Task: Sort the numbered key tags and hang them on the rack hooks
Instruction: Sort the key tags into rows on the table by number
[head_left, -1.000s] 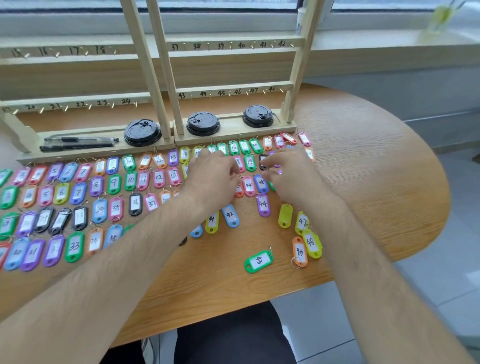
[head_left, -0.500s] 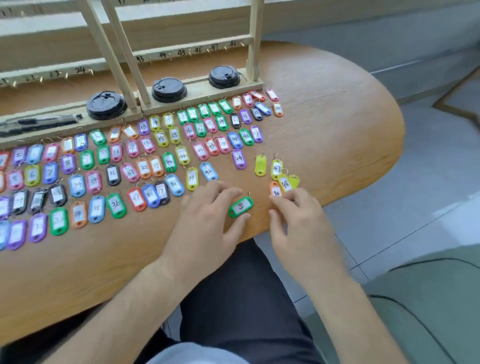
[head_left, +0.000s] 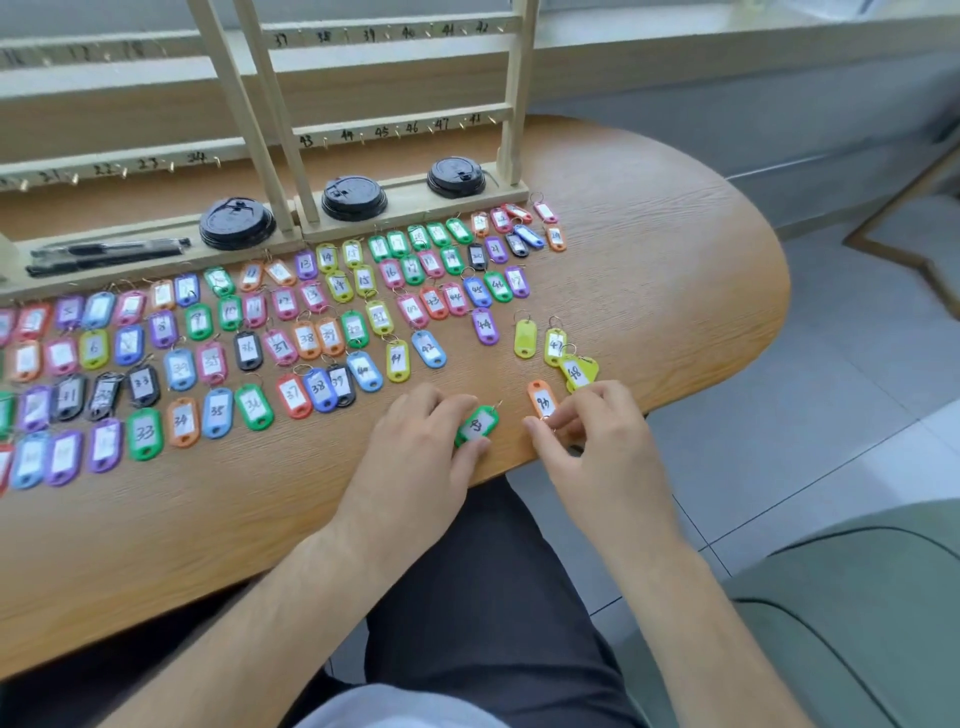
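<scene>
The green tag (head_left: 477, 426), long axis tilted toward the rack (head_left: 511, 104), is pinched by the left hand (head_left: 415, 452) at the near table (head_left: 649, 260) edge — the orange tag (head_left: 542, 399) just beside is pinched by the right hand (head_left: 597, 436).

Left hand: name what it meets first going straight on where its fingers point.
The left hand meets the green tag, already at its fingertips; past that, probably the orange tag whose ring the right hand pinches.

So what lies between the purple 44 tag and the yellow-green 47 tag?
Head view: a single yellow-green tag with no number showing lies between the purple 44 tag and the 47 tag, touching neither.
</scene>
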